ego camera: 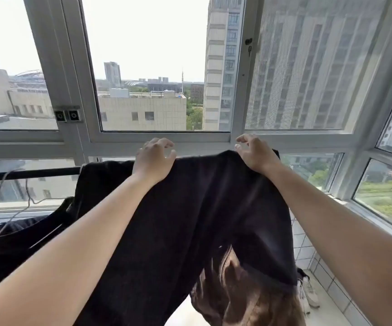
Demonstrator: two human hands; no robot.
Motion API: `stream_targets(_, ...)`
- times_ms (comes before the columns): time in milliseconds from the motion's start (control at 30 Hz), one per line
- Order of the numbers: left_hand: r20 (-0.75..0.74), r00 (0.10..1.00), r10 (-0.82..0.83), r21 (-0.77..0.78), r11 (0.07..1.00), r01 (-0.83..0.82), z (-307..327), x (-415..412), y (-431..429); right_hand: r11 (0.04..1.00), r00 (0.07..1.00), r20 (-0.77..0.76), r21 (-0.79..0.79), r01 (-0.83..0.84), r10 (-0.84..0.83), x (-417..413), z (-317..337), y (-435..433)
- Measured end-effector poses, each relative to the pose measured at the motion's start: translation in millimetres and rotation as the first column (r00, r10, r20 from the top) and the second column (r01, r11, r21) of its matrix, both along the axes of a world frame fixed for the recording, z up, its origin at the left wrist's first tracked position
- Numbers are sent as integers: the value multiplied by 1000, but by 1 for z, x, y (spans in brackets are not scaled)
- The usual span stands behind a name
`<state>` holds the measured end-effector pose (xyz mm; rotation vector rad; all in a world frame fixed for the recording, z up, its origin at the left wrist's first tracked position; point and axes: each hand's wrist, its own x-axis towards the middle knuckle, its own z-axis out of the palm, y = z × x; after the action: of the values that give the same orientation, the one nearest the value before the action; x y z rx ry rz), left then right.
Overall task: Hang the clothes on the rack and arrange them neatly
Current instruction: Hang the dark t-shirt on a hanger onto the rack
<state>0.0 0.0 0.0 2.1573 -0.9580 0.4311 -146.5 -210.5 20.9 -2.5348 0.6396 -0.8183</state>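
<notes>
The garment (202,208) is dark matt cloth, soft and creased. The rail (28,173) looks like smooth black metal. Window frames (159,137) are pale painted metal with a dull sheen, the wall tiles (304,245) glossy white, and the mesh screen (307,67) fine and grainy.

Black rail (28,173) bare on its left stretch, open to reach. Middle and right of it covered by a dark garment (197,208). Window frame (159,137) close behind. Dark clothes (14,241) and a thin wire (27,196) crowd lower left. Shoes (309,292) on tiled floor, lower right.
</notes>
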Motion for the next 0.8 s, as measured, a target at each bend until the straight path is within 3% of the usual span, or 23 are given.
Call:
stream_targets(67, -68, 998, 0, 98, 995, 7, 5, 14, -9, 999, 999, -9, 33, 34, -33, 14, 7, -11)
stream_targets(133, -154, 988, -26, 298, 952, 72, 8, 27, -19, 993, 993, -66, 68, 101, -97, 29, 15, -20)
stream_targets(200, -177, 983, -44, 490, 863, 127, 6, 37, -31, 986, 962, -238, 64, 154, -135, 46, 18, -29)
stream_targets(267, -191, 980, -56, 558, 815, 155, 7, 50, -40, 985, 908, -403, 70, 158, -117, 61, 21, -33)
stream_targets(367, -286, 954, -92, 557, 794, 244, 9, 67, -52, 985, 817, -571, 86, 151, -76, 79, 20, -38)
stream_targets(467, -370, 918, -141, 524, 785, 332, 9, 78, -59, 978, 635, -772, 104, 182, -36, 87, 22, -40)
stream_targets(600, -414, 896, -164, 442, 824, 355, 6, 93, -66, 947, 464, -877, 246, 205, 127, 94, 28, -46)
stream_targets(700, -399, 901, -173, 419, 839, 347, 4, 95, -68, 943, 475, -868, 266, 199, 144, 96, 26, -52)
stream_targets(800, -356, 917, -177, 391, 863, 319, 0, 95, -67, 972, 599, -794, 207, 109, 102, 96, 22, -57)
